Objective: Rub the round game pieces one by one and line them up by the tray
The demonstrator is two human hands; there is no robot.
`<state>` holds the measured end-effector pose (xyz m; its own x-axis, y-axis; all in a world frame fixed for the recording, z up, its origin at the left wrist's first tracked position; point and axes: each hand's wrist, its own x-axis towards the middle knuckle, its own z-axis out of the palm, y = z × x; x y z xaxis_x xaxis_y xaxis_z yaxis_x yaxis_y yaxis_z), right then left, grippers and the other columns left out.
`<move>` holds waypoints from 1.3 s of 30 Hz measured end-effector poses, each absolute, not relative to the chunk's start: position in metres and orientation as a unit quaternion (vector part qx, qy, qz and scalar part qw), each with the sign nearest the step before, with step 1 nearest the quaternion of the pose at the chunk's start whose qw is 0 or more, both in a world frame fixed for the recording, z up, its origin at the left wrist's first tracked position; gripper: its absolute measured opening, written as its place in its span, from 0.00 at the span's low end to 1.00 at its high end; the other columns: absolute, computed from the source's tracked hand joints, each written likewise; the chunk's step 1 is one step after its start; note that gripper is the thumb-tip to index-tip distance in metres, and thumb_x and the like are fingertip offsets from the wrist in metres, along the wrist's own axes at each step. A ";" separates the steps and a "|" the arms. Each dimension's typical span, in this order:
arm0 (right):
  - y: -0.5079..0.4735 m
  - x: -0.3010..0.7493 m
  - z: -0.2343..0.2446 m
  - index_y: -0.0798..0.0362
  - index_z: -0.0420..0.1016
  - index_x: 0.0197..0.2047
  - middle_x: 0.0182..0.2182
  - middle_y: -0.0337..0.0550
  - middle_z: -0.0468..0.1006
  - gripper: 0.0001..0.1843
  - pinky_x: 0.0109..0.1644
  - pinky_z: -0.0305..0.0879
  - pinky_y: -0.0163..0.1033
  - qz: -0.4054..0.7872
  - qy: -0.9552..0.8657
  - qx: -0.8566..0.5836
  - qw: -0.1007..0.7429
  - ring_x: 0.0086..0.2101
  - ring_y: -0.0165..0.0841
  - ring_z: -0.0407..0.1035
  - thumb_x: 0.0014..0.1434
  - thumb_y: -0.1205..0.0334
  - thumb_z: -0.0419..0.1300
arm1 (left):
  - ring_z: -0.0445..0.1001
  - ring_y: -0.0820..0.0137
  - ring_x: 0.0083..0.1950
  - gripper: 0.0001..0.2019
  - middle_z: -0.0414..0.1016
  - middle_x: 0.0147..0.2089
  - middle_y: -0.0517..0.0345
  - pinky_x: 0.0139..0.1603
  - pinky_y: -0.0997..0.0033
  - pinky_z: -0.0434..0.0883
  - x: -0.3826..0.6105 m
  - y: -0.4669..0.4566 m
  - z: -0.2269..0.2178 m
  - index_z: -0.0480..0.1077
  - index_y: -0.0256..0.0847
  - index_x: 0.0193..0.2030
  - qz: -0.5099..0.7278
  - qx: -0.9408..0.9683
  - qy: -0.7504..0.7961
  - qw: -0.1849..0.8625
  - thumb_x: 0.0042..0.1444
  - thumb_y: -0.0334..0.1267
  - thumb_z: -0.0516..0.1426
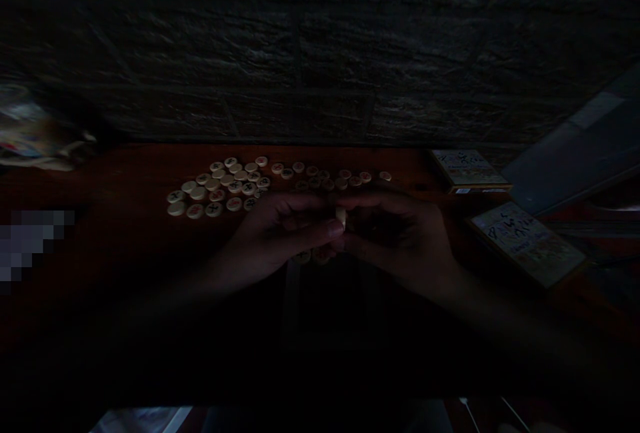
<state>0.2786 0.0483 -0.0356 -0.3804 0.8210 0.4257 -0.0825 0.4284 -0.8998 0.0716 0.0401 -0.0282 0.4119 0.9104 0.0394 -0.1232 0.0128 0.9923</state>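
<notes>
One thing far left: a crumpled printed bag, glossy-looking but too dim to make out properly.
Bench: dark reddish wood, smooth, running along the foot of a rough stone wall.
Heap: loads of xiangqi pieces, thick round cream discs with red and black characters, huddled edge to edge, probably kept tight to leave room for the hands.
Row: more discs trail off right in a loose line, just behind the hands.
Left hand: curled in, fingers pinching.
Held piece: one cream disc stands on edge between both hands, clenched at the rim, so its face is hidden.
Right hand: curled too, fingertips closed on the same disc.
Far right: two printed card boxes, lying flat and angled, well clear of the hands.
</notes>
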 end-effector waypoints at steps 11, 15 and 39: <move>0.049 0.280 -0.035 0.48 0.83 0.50 0.40 0.41 0.85 0.20 0.43 0.80 0.39 0.433 -0.705 -0.270 0.492 0.37 0.33 0.81 0.54 0.67 0.76 | 0.80 0.71 0.33 0.09 0.83 0.33 0.54 0.33 0.76 0.76 0.073 0.040 -0.030 0.82 0.38 0.43 0.424 0.564 0.347 0.618 0.59 0.41 0.69; 0.048 0.280 -0.035 0.48 0.83 0.51 0.38 0.40 0.85 0.20 0.42 0.79 0.38 0.439 -0.707 -0.260 0.489 0.36 0.32 0.80 0.54 0.69 0.75 | 0.80 0.71 0.32 0.09 0.83 0.33 0.55 0.34 0.76 0.76 0.073 0.040 -0.029 0.82 0.38 0.42 0.420 0.568 0.346 0.617 0.59 0.40 0.69; 0.048 0.279 -0.035 0.51 0.81 0.52 0.38 0.40 0.85 0.21 0.43 0.78 0.33 0.417 -0.724 -0.239 0.495 0.36 0.28 0.80 0.55 0.73 0.73 | 0.79 0.72 0.31 0.09 0.82 0.32 0.56 0.32 0.77 0.75 0.072 0.042 -0.030 0.81 0.36 0.41 0.420 0.582 0.342 0.607 0.60 0.41 0.69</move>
